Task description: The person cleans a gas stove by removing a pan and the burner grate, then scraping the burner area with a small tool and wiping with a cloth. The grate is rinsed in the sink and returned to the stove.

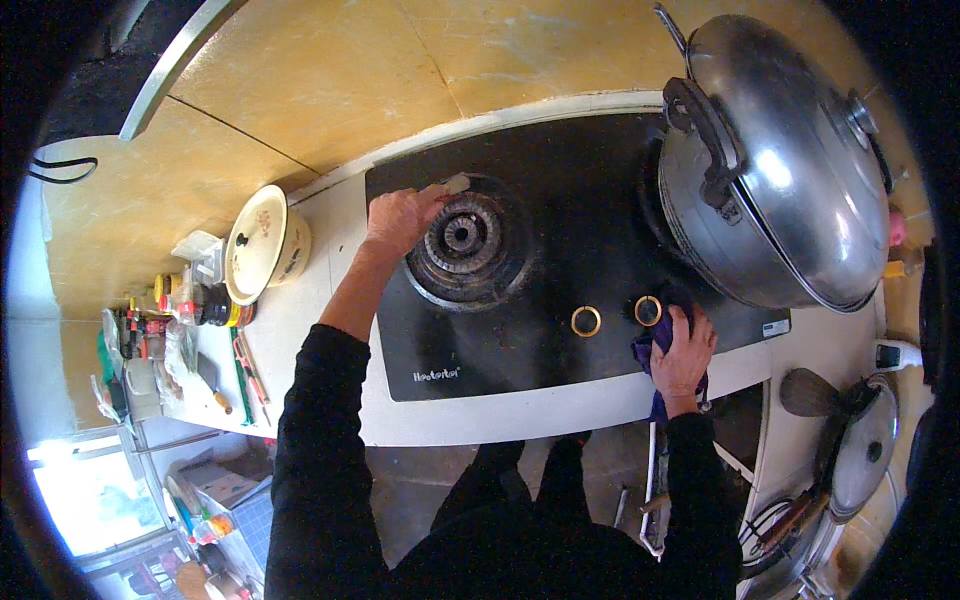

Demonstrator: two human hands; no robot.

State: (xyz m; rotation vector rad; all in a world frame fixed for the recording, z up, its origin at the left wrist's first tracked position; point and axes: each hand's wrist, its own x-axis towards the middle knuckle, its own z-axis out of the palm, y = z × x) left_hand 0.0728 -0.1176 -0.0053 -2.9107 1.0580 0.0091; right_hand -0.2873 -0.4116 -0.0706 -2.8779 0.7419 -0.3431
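Observation:
A black gas cooktop (570, 210) is set into the white counter in front of me. My left hand (400, 217) is at the rear left edge of the round burner (461, 236), its fingers closed on a small pale piece (457, 184) whose kind I cannot make out. Grime and wear show on the burner's rings. Near the cooktop's front right, my right hand (682, 356) presses on a crumpled dark purple cloth (643, 352). Just left of that cloth is a gold-coloured ring (648, 310), and a second gold-coloured ring (586, 321) lies farther left.
A large lidded steel pot (772, 217) covers the cooktop's right side. On the left counter are a cream enamel pot (259, 244), several jars (187, 300) and a knife (214, 382). A brush (810, 391) and a glass lid (866, 450) are at the right.

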